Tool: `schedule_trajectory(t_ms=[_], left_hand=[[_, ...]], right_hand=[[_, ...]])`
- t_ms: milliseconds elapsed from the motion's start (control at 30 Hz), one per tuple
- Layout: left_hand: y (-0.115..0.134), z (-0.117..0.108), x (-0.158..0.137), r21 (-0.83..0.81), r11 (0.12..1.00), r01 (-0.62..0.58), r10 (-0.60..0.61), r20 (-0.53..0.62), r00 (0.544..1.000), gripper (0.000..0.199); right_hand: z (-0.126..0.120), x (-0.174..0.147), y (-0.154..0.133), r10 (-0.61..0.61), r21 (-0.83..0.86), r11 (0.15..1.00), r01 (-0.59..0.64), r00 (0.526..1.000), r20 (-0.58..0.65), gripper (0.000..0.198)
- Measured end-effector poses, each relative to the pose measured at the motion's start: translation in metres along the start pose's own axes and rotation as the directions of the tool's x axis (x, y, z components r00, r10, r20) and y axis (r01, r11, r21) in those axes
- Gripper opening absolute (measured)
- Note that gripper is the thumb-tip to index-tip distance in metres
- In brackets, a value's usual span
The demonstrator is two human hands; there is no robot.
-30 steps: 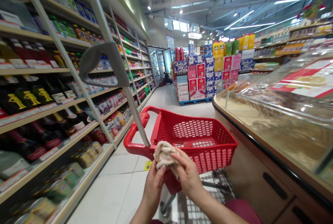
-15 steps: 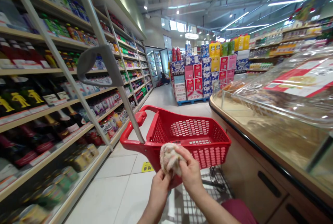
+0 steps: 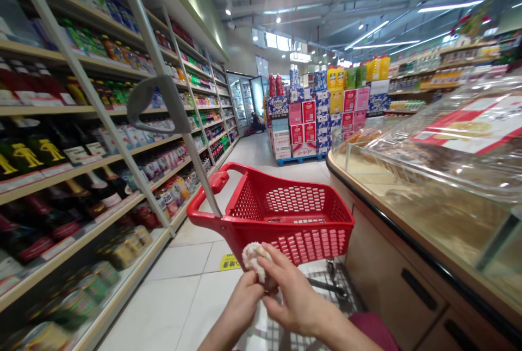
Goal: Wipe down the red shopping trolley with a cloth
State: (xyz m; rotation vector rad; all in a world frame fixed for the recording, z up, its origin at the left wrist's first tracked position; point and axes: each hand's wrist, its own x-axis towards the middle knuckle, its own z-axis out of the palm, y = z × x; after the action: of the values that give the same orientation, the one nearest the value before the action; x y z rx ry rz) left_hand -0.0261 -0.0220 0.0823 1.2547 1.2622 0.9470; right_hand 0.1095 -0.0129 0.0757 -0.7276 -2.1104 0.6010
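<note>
Bunched between my two hands is a white, fluffy cloth (image 3: 253, 257) with faint pinkish patches. My left hand (image 3: 243, 298) is closed on its lower part. My right hand (image 3: 291, 294) wraps the cloth from the right, thumb pointing toward the left hand. Just beyond them stands a red plastic shopping cart (image 3: 314, 242) with perforated basket walls, seen from the side. A grey pole with a loop handle (image 3: 179, 106) rises from the cart's left end. Part of the cloth is hidden behind my fingers.
Shelves of bottles and cans (image 3: 122, 155) line the left side. At right stands a wood-fronted glass counter (image 3: 379, 242) with clear plastic food packs (image 3: 457, 133) on it. Ahead are stacked boxes (image 3: 302, 128) on a blue pallet. A person (image 3: 258, 123) crouches far down the aisle.
Both hands have moved down and slightly left with the cloth, which is now more bunched up. My right hand has turned to cover more of it. The cart appears shifted slightly left.
</note>
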Motion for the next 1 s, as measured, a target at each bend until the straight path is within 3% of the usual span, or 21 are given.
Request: schedule_trajectory(t_ms=[67, 167, 333, 400, 500, 600, 700, 833, 1000], left_hand=[[0.001, 0.0, -0.002, 0.012, 0.998, -0.069, 0.069, -0.041, 0.997, 0.014], [0.0, 0.007, -0.006, 0.012, 0.99, -0.144, 0.144, -0.052, 0.988, 0.02], [-0.005, 0.015, -0.008, -0.173, 0.985, -0.011, 0.031, 0.11, 0.993, 0.038], [-0.004, 0.014, -0.009, -0.201, 0.979, -0.021, 0.047, 0.125, 0.991, 0.04], [0.001, 0.008, -0.011, -0.173, 0.984, -0.05, 0.072, 0.125, 0.989, 0.039], [0.003, 0.003, -0.013, -0.063, 0.991, -0.12, 0.128, 0.124, 0.984, 0.035], [-0.004, 0.0, -0.01, 0.081, 0.977, -0.198, 0.186, 0.138, 0.973, 0.026], [-0.018, -0.007, -0.004, 0.11, 0.973, -0.204, 0.2, 0.053, 0.978, 0.023], [-0.022, -0.012, -0.004, 0.032, 0.983, -0.18, 0.173, 0.151, 0.973, 0.021]], right_hand=[[0.0, 0.003, -0.006, -0.012, 0.044, 0.999, 0.014, 0.999, -0.045, 0.06], [0.01, 0.006, -0.006, -0.008, 0.057, 0.998, 0.02, 0.978, -0.208, 0.048], [0.022, 0.004, 0.006, 0.057, 0.057, 0.998, -0.039, 0.934, -0.353, 0.043], [0.02, 0.003, 0.007, 0.077, 0.057, 0.996, -0.062, 0.942, -0.327, 0.041], [0.013, 0.003, 0.004, 0.129, 0.105, 0.988, -0.112, 0.976, -0.172, 0.049], [0.01, 0.005, 0.001, 0.19, 0.163, 0.97, -0.181, 0.981, -0.044, 0.06], [0.012, 0.008, -0.001, 0.251, 0.205, 0.948, -0.244, 0.968, -0.011, 0.053], [0.016, 0.009, 0.002, 0.174, 0.205, 0.964, -0.168, 0.985, -0.012, 0.048], [0.013, 0.004, 0.007, 0.087, 0.222, 0.97, -0.097, 0.995, 0.055, 0.051]])
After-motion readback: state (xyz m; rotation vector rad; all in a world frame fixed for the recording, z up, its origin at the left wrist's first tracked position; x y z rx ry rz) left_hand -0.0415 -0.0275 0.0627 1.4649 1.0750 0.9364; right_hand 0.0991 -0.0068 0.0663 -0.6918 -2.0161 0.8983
